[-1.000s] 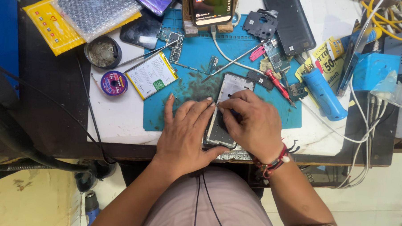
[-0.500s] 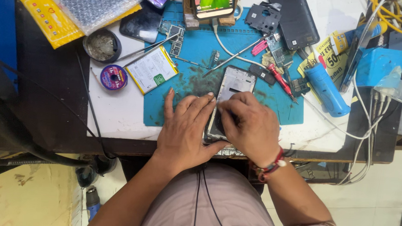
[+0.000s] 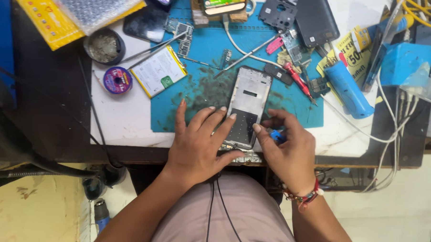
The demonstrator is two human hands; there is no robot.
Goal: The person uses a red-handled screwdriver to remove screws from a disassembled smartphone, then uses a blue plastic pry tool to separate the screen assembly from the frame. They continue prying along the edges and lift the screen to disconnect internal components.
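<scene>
blue pick (image 3: 276, 136) half hidden under right hand (image 3: 290, 154) beside phone frame (image 3: 247, 105).

A white worktop (image 3: 124, 122) with a dark front edge fills the scene, a blue mat (image 3: 204, 44) laid across its middle. Below it, on the near side, pale yellowish floor (image 3: 26, 210) shows left, lighter floor (image 3: 393, 218) right. Even light, soft shadows throughout.

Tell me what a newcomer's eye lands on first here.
The opened phone frame lying on the stained blue mat at the centre, pinned by the left hand. The right hand beside it pinches a small blue tool. Parts and tools crowd the far edge.
</scene>
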